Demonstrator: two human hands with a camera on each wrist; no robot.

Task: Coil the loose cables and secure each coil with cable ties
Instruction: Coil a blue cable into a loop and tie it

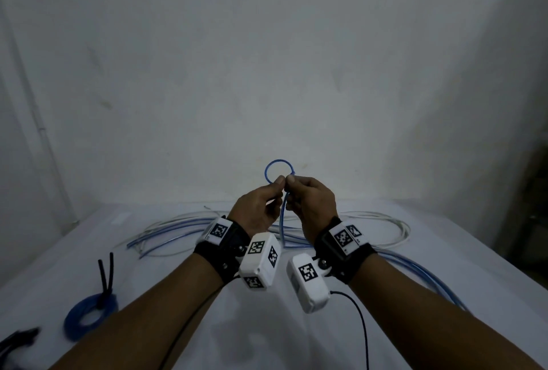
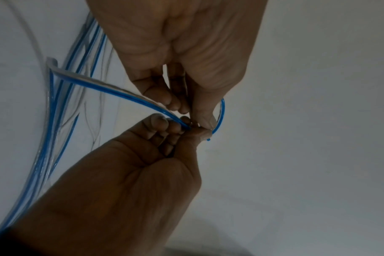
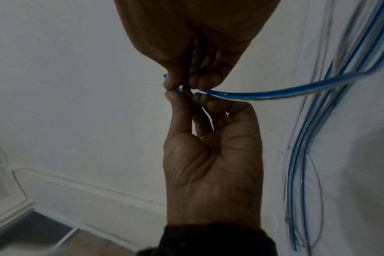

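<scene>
Grip: your left hand (image 1: 257,205) and right hand (image 1: 311,202) pinch the blue cable (image 1: 278,172) at one small loop, raised above the table (image 1: 415,266). Loose cables (image 1: 178,229) behind; tied coil (image 1: 89,312) near the left edge.

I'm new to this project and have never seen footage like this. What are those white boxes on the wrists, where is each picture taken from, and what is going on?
No machine here: a person works with bare hands. The white boxes strapped to the wrists are cameras. The big picture comes from a camera on the head; the other two look along each hand from the wrists. The left hand and right hand together pinch a blue cable, bending its end into a first small loop. The rest of it trails down to loose blue and white cables on the white table. At the left lies a finished blue coil bound with a black tie.
</scene>
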